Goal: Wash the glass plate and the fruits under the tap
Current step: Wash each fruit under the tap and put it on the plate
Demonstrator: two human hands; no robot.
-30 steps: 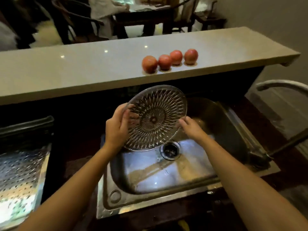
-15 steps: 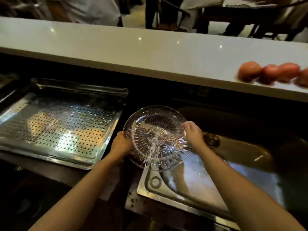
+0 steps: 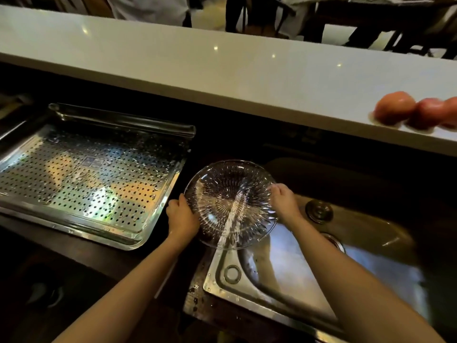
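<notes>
The round cut-glass plate hangs nearly flat over the left end of the steel sink. My left hand grips its left rim and my right hand grips its right rim. Water runs off the plate's near edge in a thin stream. The red fruits sit in a row on the pale counter at the far right, partly cut off by the frame edge. No tap shows in this view.
A perforated steel draining tray lies left of the sink, wet with drops. The sink's drain and overflow fitting are visible. Beyond the counter stand people and dark chairs.
The plate has gone from upright over the sink's middle to nearly flat at its left end. My view has swung left, bringing the draining tray in and pushing the fruits to the right edge.
</notes>
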